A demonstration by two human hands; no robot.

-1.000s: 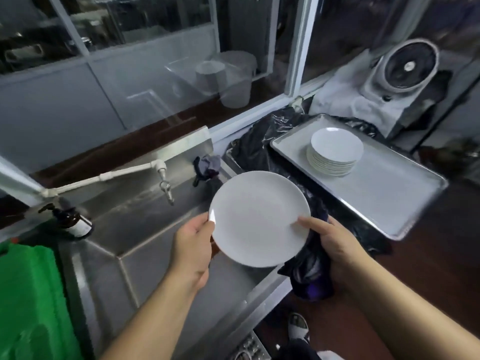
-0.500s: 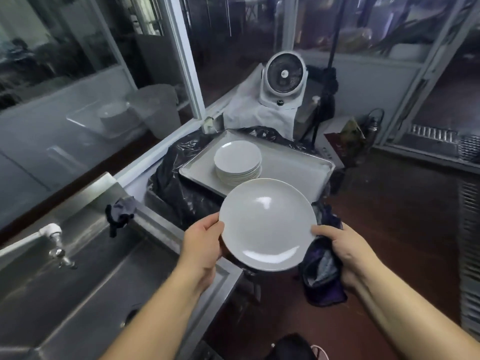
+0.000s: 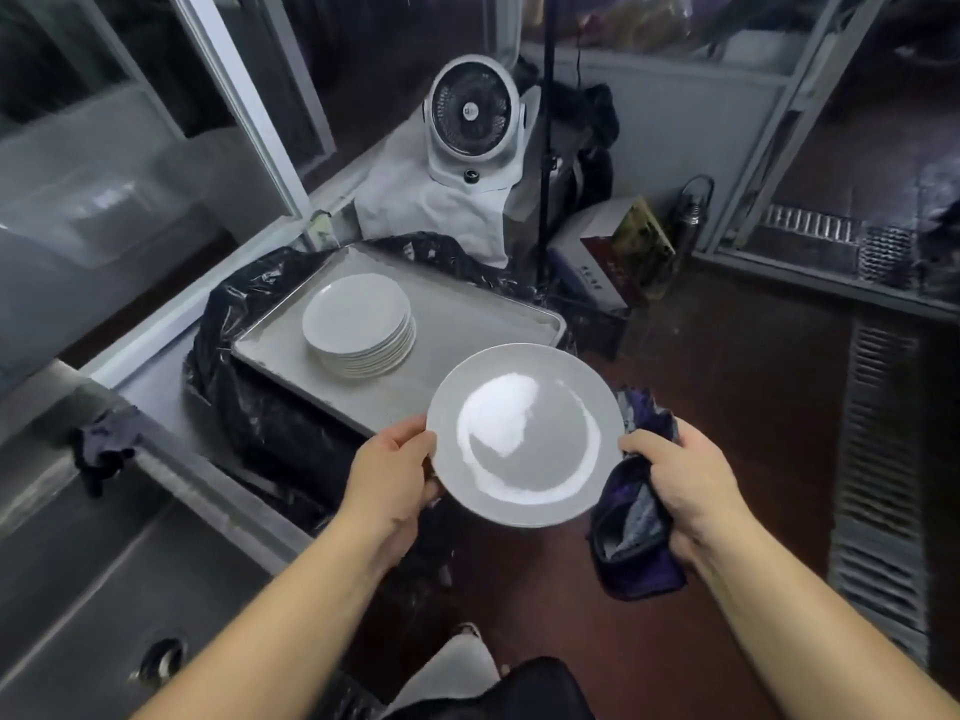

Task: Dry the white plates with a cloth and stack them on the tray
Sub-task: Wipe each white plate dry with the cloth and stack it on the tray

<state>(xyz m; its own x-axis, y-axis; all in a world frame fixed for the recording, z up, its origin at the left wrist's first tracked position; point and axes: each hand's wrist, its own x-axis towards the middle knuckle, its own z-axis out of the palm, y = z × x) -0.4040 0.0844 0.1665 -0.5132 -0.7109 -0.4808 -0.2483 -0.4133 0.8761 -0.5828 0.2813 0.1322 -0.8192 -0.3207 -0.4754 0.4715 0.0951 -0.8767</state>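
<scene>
plate (image 3: pixel 524 433) between both hands' fingers (image 3: pixel 636 443)

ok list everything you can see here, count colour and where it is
held plate: one, white, in front of the tray, between both hands
plate stack: one pile, exact count unclear, white, on the tray's left part
tray: one, silver metal, on the black plastic sheet
black plastic sheet: one, glossy black, under and around the tray
cloth: one, dark purple, at the plate's right edge
sink: one, steel, lower left, drain visible
dark rag: one, draped on the sink rim
fan: one, white, behind the tray on a white cloth
left hand: grips the plate's left rim
right hand: holds the cloth, thumb at the plate's right rim
</scene>
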